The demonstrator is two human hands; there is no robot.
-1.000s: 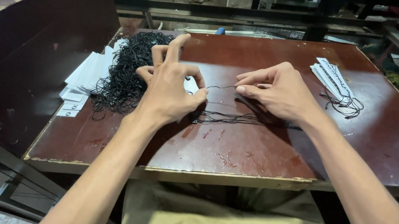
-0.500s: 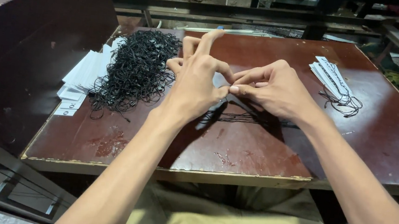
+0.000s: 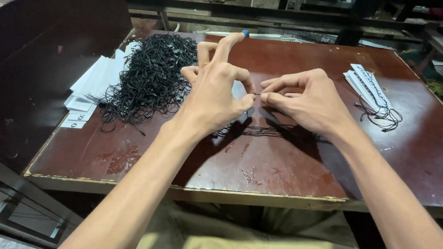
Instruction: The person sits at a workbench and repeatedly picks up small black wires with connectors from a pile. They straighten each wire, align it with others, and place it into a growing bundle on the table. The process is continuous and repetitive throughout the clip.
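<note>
Black string everywhere on this worn, reddish-brown bench [image 3: 293, 170]! Both hands meet over its middle: the left hand [image 3: 216, 94] pinches thumb against forefinger, with the other fingers fanned upward, and the right hand [image 3: 306, 100] answers with its own thumb-and-forefinger pinch, the remaining fingers curled in. Between those two pinches runs a short stretch of thin black cord [image 3: 256, 94], held taut just above the wood, the fingertips almost touching. Whether a white tag sits behind the left thumb is hard to tell, since the hand covers most of it.

Under the hands, a few loose strands [image 3: 275, 131] lie flat on the bench, stretching sideways beneath the right wrist. Over toward the far left corner sits a big tangled heap of black cords [image 3: 152, 76], and beside it, right at the left edge, a stack of white paper tags [image 3: 91, 86] partly buried under the heap. Near the far right corner rests a small fanned bundle of finished tags [image 3: 369, 88], their black loops trailing toward the near side.
</note>
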